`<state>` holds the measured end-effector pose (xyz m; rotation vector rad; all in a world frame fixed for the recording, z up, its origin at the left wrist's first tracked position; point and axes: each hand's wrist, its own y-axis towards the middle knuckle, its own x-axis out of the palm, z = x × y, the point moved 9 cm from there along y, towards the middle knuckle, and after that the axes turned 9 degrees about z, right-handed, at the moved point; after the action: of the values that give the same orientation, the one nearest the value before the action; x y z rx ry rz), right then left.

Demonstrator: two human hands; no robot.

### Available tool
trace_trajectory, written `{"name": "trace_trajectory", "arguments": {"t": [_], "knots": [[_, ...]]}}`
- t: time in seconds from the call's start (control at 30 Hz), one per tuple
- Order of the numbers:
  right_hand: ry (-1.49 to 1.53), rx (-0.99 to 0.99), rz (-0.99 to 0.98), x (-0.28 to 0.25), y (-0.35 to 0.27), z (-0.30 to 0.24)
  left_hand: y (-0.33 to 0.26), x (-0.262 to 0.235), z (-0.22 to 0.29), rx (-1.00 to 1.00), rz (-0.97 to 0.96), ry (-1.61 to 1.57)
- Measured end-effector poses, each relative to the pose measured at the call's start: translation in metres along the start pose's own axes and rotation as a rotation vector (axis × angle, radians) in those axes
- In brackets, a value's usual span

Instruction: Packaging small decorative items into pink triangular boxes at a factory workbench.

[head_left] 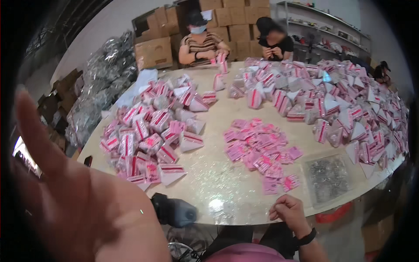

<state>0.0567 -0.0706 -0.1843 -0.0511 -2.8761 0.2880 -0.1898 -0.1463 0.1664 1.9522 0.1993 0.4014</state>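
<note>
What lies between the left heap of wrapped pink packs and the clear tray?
In the head view, a pile of flat pink packets lies between the heap and the tray, with tabletop beside the heap.

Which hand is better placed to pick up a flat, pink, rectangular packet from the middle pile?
Probably the right hand: it is close to the pile of flat pink packets, while the left hand is raised near the camera.

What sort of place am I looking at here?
Probably a packing workshop: plastic-wrapped pink-and-white packages lie heaped on a large shared table, and cardboard cartons are stacked behind it.
</note>
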Motion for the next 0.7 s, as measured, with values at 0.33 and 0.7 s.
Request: {"name": "trace_trajectory", "arguments": {"t": [0.33, 0.7], "knots": [[-0.259, -0.302, 0.155, -0.057, -0.037, -0.122, -0.253, 0.077, -0.139, -1.303, -1.184, -0.112], [-1.348, -0.550, 0.363, -0.149, 0.016, -0.100, -0.467, 0.113, -0.150, -1.223, -1.293, -0.221]]}}
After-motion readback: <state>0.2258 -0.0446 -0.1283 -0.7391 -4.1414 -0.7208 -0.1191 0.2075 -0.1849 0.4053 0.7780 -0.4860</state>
